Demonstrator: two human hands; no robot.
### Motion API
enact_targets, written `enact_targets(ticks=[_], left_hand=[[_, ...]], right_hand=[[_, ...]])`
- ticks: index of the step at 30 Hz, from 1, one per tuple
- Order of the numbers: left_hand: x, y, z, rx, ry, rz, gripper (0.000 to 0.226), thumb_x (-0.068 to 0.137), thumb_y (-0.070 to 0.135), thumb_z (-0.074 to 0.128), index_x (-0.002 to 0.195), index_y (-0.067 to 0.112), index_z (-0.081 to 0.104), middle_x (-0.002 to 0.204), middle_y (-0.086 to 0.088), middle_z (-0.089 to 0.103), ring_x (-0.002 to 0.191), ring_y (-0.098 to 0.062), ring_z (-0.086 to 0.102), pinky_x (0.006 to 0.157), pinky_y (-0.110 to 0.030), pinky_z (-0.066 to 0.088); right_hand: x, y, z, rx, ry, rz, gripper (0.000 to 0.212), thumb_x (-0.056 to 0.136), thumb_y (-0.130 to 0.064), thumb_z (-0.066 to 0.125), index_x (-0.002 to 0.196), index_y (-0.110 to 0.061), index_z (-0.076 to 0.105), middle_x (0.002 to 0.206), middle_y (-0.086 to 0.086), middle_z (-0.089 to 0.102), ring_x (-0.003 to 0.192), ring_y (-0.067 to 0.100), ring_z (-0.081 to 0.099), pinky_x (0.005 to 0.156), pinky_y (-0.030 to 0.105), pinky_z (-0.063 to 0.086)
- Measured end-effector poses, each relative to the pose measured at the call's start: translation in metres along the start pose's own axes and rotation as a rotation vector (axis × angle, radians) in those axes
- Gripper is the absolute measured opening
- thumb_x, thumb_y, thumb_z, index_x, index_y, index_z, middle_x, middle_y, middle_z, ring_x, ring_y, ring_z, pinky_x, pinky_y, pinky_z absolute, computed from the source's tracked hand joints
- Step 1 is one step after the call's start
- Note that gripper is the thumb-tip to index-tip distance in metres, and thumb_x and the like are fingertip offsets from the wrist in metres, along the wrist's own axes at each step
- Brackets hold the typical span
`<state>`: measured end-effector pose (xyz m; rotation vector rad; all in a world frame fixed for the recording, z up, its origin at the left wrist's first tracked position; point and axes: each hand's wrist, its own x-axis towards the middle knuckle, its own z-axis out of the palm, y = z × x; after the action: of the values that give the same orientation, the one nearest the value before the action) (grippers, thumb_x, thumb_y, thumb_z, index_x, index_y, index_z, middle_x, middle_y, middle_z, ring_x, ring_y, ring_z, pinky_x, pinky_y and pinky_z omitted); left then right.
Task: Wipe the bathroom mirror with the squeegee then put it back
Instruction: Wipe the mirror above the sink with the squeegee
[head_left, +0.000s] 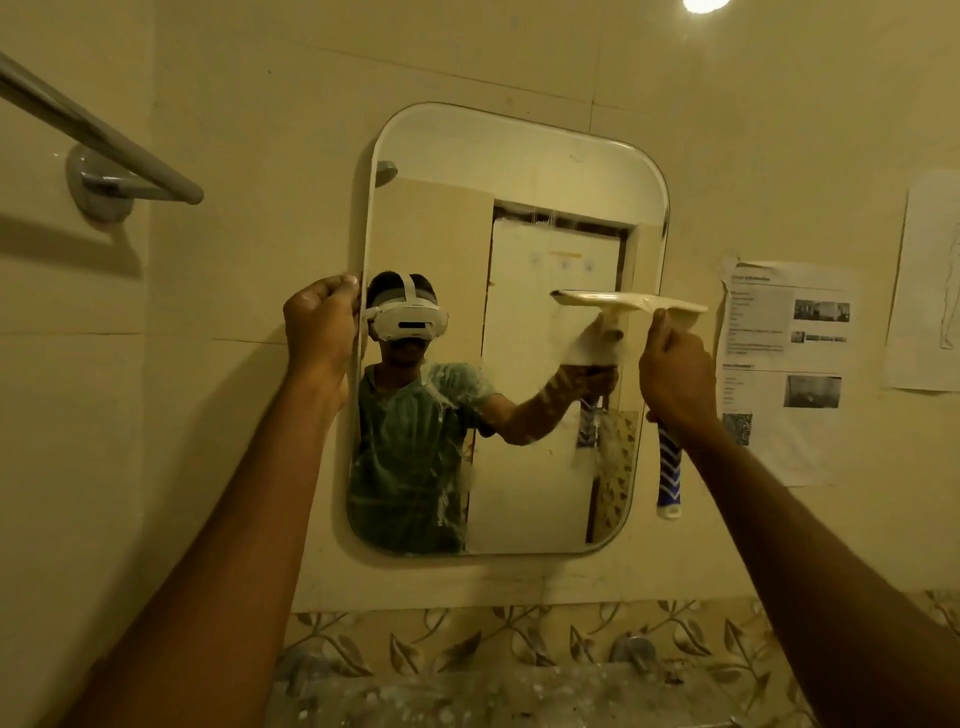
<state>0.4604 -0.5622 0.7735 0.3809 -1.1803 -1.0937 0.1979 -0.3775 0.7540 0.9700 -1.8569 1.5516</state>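
A rounded rectangular mirror (524, 171) hangs on the tiled wall straight ahead. My left hand (319, 332) grips its left edge at mid height. My right hand (675, 374) is closed around the squeegee (631, 302), whose pale blade lies level against the glass near the right edge, halfway up. Its blue and white handle sticks out below my fist. Streaks and smears cover the lower part of the glass, over the reflected person; the upper glass looks cleaner.
A metal towel rail (104, 140) juts from the wall at upper left. Printed paper sheets (784, 358) are stuck to the wall right of the mirror. A leaf-patterned tile border (467, 644) and a tap (636, 652) lie below.
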Motion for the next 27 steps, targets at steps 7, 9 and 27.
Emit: enact_targets(ticks=[7, 9, 27], left_hand=[[-0.003, -0.003, 0.006, 0.069, 0.012, 0.074, 0.017, 0.094, 0.021, 0.056, 0.105, 0.014, 0.066, 0.089, 0.000, 0.066, 0.081, -0.013, 0.062, 0.073, -0.026, 0.054], [-0.006, -0.002, 0.010, 0.197, 0.033, 0.128, 0.027, 0.095, 0.023, 0.056, 0.119, 0.013, 0.061, 0.103, 0.003, 0.063, 0.091, -0.009, 0.059, 0.068, -0.013, 0.046], [-0.016, -0.034, -0.012, 0.763, 0.014, 0.225, 0.045, 0.099, 0.047, 0.042, 0.110, 0.009, 0.063, 0.109, -0.012, 0.066, 0.098, -0.024, 0.059, 0.077, -0.031, 0.043]], right_hand=[[-0.072, 0.050, 0.023, -0.033, -0.018, 0.092, 0.053, 0.102, -0.051, 0.022, 0.078, -0.017, 0.054, 0.067, 0.005, 0.061, 0.056, 0.022, 0.060, 0.051, 0.036, 0.055], [-0.094, 0.059, 0.023, -0.062, -0.049, 0.122, 0.052, 0.101, -0.055, 0.021, 0.079, -0.021, 0.053, 0.069, 0.007, 0.062, 0.061, 0.025, 0.064, 0.057, 0.046, 0.059], [-0.095, 0.062, 0.033, -0.026, 0.003, 0.126, 0.053, 0.101, -0.054, 0.022, 0.082, -0.019, 0.056, 0.068, 0.006, 0.062, 0.060, 0.024, 0.063, 0.055, 0.041, 0.057]])
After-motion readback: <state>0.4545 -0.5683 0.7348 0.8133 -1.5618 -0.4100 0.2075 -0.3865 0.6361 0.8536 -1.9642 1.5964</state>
